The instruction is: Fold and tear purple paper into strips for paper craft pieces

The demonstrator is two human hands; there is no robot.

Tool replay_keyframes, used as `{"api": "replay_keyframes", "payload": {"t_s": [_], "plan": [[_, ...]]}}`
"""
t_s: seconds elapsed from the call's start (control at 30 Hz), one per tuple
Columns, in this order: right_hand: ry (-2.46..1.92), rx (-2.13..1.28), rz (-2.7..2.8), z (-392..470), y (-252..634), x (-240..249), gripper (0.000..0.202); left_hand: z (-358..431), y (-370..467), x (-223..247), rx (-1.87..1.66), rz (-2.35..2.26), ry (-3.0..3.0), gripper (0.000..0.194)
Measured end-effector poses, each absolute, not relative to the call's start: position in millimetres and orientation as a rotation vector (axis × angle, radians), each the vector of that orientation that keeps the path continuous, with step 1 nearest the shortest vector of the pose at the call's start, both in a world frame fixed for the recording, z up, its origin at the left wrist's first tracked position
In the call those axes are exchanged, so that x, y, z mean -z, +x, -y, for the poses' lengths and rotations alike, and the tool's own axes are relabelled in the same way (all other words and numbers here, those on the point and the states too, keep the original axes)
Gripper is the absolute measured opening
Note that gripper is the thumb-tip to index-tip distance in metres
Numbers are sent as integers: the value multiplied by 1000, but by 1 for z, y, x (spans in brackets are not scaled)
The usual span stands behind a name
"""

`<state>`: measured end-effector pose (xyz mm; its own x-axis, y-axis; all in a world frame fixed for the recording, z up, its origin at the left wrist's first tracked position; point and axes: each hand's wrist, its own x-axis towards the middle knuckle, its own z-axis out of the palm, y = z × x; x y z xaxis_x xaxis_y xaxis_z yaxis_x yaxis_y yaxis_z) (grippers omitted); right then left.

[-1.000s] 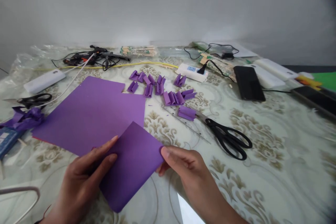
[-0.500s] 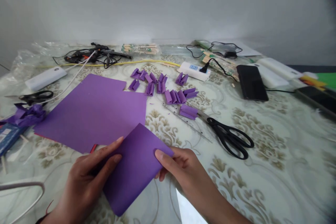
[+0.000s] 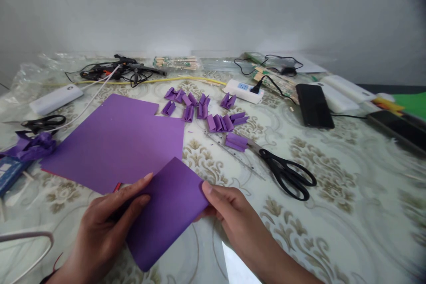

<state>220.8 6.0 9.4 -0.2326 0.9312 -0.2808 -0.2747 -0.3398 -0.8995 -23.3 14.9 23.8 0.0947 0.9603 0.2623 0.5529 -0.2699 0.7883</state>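
Observation:
Between my hands, a rectangle of purple paper (image 3: 168, 215) is held tilted above the tabletop. My left hand (image 3: 111, 224) pinches its left edge between thumb and fingers. At the right corner, my right hand (image 3: 229, 208) grips it, thumb near the edge and fingers underneath, partly hidden. Behind the held piece lies a large purple sheet (image 3: 123, 137) with a notch cut from its upper right corner. Several small folded purple paper pieces (image 3: 218, 123) sit farther back. Black-handled scissors (image 3: 289, 173) rest to the right, a folded piece lying by their blades.
A clear ruler (image 3: 236, 155) lies beside the scissors. A white power strip (image 3: 244, 91) has a black plug in it. Hot glue guns (image 3: 123, 69) with tangled cords are at the back left. A black phone (image 3: 314, 105) lies right; crumpled purple paper (image 3: 31, 145) and other scissors (image 3: 43, 122) lie left.
My right thumb has shifted to the paper's right corner and its fingers have slid farther underneath. The left hand keeps its hold. The whole view has shifted slightly.

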Motion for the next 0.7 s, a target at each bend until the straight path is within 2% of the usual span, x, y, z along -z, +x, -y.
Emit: {"api": "replay_keyframes", "payload": {"t_s": [0.3,0.5,0.7], "plan": [[-1148,-1698,919,-5,217,-7,54,-18,-24,-24,-1022,-1535,1853,32],[-1356,-1703,982,-1,215,-8,64,-19,-23,-24,-1010,-1516,1804,32],[-1334,-1662,943,1,211,-7,60,-20,-21,-25,-1007,-1529,1779,30]]}}
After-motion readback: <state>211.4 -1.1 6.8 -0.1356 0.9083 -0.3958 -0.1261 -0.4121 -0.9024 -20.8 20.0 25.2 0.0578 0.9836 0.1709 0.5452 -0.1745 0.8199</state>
